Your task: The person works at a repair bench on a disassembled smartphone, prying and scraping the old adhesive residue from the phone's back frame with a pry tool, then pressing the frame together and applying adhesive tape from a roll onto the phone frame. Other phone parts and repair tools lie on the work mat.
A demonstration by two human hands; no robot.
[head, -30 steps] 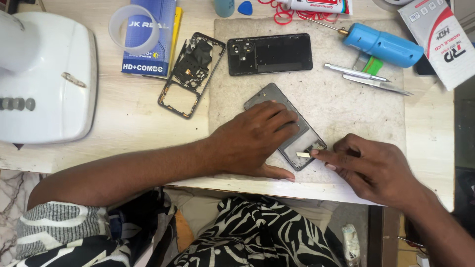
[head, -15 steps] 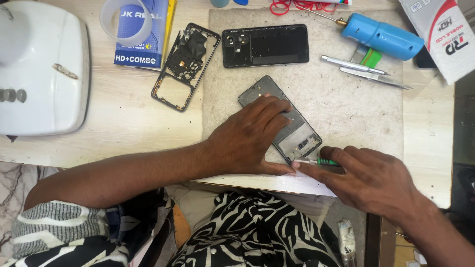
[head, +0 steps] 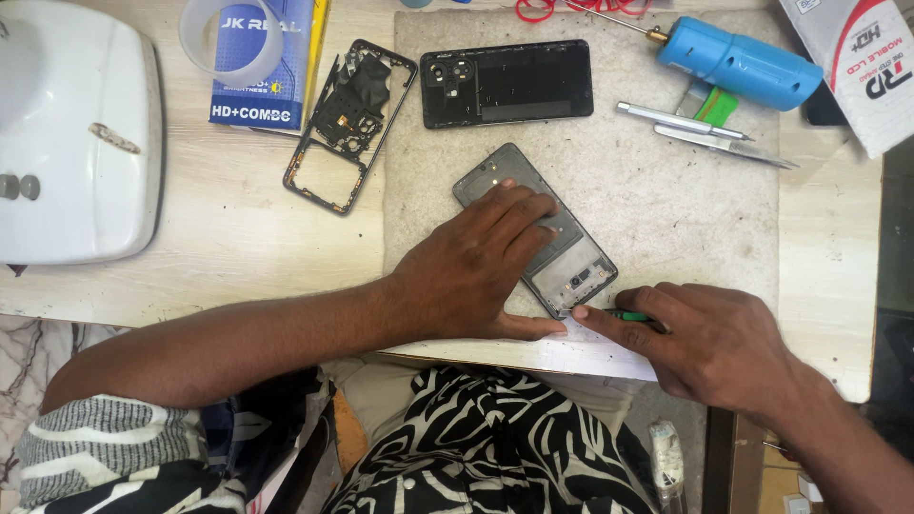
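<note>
A pale wooden workbench (head: 238, 238) carries a grey speckled work mat (head: 666, 219) on which both hands are busy. Far out to the left of the left hand sits a white rounded appliance (head: 76, 133). Nearer, up and left of that hand, lies a blue rectangular box with white and yellow lettering (head: 262, 67), with a clear ring of tape (head: 228, 38) resting on its top edge; just beside the box is a stripped black phone frame (head: 347, 119), tilted, half on the wood and half at the mat's edge. Straight above the left hand a black phone back cover (head: 509, 83) lies flat on the mat. The left hand (head: 476, 271) is spread wide, fingers pressing down on the opened grey phone body (head: 571, 266), which lies diagonally under it, its lower corner exposed between the two hands. The right hand (head: 709, 338) is closed narrowly around a thin green-handled tool (head: 628, 315), its tip touching that lower corner. Above the right hand lie metal tweezers (head: 705, 128) near a green strip, then a blue cylindrical power tool (head: 738, 62), and at the far upper right a white package with red and black print (head: 862, 67), tilted over the mat's corner.
</note>
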